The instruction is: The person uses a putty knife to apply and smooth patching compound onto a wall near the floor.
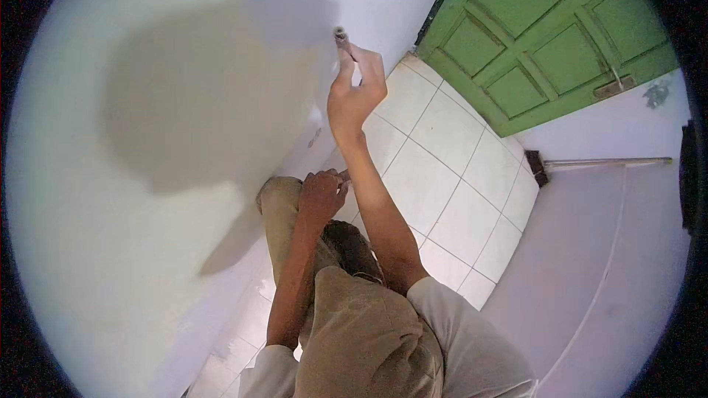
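My right hand [359, 93] is raised beside the pale wall [214, 250], its thumb and fingers pinched together. Between the fingertips is a short grey rod-like thing [340, 33] with a dark round end; its exact kind does not show. Whether its end touches the wall I cannot tell. Lower down, my left hand [322, 193] rests by my bent knee [280, 195] with its fingers curled closed. What the left fingers hold, if anything, is hidden.
A green panelled door [531, 37] stands at the upper right. Near it a dark-headed broom [537, 168] with a long pale handle lies along the right wall [568, 236]. White floor tiles [435, 155] stretch between the walls. My head's shadow [210, 96] falls on the left wall.
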### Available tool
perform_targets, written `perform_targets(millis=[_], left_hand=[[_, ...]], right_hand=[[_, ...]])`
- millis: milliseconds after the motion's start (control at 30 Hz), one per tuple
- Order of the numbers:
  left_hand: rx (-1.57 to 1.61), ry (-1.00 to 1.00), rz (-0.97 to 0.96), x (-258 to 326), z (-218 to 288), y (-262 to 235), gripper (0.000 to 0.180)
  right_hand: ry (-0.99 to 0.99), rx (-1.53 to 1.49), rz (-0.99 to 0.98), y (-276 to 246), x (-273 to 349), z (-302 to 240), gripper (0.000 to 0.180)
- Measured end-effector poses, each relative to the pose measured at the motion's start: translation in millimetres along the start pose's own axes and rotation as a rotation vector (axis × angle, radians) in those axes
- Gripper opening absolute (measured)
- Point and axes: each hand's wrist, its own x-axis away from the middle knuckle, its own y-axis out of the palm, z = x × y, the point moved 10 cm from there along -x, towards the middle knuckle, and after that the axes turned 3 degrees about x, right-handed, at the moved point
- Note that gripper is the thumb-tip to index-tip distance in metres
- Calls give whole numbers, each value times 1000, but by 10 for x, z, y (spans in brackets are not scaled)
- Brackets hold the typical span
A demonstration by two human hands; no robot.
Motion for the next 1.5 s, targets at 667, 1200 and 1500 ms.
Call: perform_targets(millis=[667,1200,1500], left_hand=[[-17,31,115,92,3,-106,23],[-62,-15,92,143,-38,-61,24],[-30,-1,74,120,15,-73,27]], right_hand=[[529,-220,-221,337,24,193,14],[536,-346,-295,315,-128,364,19],[635,-414,-313,307,-104,397,18]])
